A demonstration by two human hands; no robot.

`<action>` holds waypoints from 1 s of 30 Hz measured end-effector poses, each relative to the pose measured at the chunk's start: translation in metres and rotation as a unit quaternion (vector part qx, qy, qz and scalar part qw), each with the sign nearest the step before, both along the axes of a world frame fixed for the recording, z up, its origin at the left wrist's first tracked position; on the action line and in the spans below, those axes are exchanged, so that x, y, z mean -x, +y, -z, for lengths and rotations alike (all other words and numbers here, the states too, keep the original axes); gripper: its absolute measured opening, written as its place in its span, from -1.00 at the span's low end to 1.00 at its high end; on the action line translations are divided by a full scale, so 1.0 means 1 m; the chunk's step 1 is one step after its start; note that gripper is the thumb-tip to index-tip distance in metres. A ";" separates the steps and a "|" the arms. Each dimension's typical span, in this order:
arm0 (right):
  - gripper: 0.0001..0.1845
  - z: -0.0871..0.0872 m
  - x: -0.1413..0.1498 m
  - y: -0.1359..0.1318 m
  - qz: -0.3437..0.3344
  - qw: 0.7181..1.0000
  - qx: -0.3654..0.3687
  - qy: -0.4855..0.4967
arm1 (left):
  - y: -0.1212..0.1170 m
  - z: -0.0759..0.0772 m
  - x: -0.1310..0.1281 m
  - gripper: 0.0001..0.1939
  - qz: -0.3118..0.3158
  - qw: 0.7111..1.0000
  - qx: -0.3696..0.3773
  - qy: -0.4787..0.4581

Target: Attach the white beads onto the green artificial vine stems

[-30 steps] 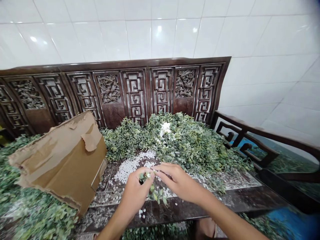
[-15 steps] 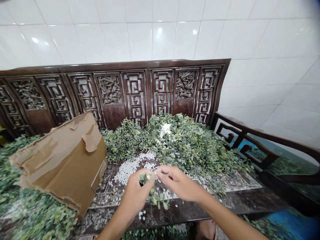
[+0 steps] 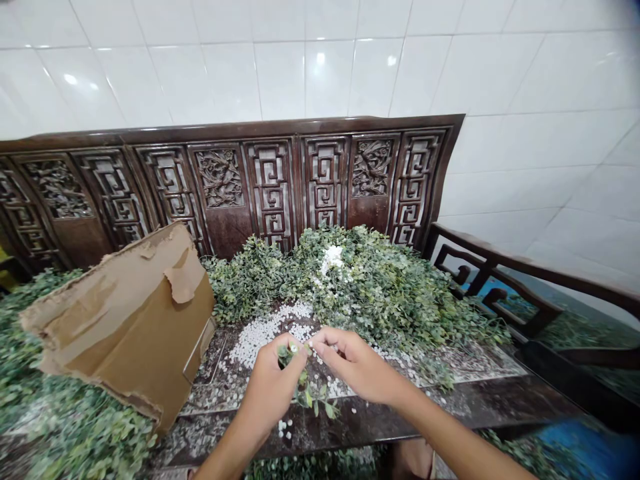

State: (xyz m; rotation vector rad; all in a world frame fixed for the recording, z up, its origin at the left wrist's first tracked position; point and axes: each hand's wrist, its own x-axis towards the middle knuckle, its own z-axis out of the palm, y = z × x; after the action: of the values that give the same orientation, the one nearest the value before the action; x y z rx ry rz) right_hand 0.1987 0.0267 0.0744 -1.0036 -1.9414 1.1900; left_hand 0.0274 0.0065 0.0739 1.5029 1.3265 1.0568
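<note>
Above the front edge of a dark brown carved wooden counter (image 3: 500, 400), I see the two bare hands of one person, close together. The left hand (image 3: 275, 377) has its grip closed on a small green leafy sprig (image 3: 315, 399); some leaves come out between thumb and forefinger, and others hang below the hand. One tiny white round piece (image 3: 294, 349) shows at the left thumb, among these leaves. The right hand (image 3: 353, 363) is just beside, its thumb and forefinger brought near to each other next to the left fingertips; I cannot tell whether this grip is holding something. Behind the hands, many small white round pieces (image 3: 257, 333) are scattered over the counter, and a few others (image 3: 285, 428) lie near its front edge. Farther back stands a large heap of green leafy sprigs (image 3: 400, 287), with a white cluster (image 3: 332, 259) on it. On the left side, a torn brown cardboard sheet (image 3: 145, 313) is leaning at a slant, with more green leaves (image 3: 90, 433) around it. Behind everything is a white tiled wall (image 3: 280, 80)
</note>
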 end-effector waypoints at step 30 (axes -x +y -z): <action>-0.75 0.013 0.020 -0.015 0.072 0.990 -0.112 -0.036 | 0.003 0.013 -0.001 -0.73 -0.017 1.000 0.004 -0.006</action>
State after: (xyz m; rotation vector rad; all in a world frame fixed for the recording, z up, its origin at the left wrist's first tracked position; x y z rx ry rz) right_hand 0.1788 0.0119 0.0610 -1.0576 -1.9696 0.8447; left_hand 0.0280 0.0093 0.0610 1.4704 1.3503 1.0788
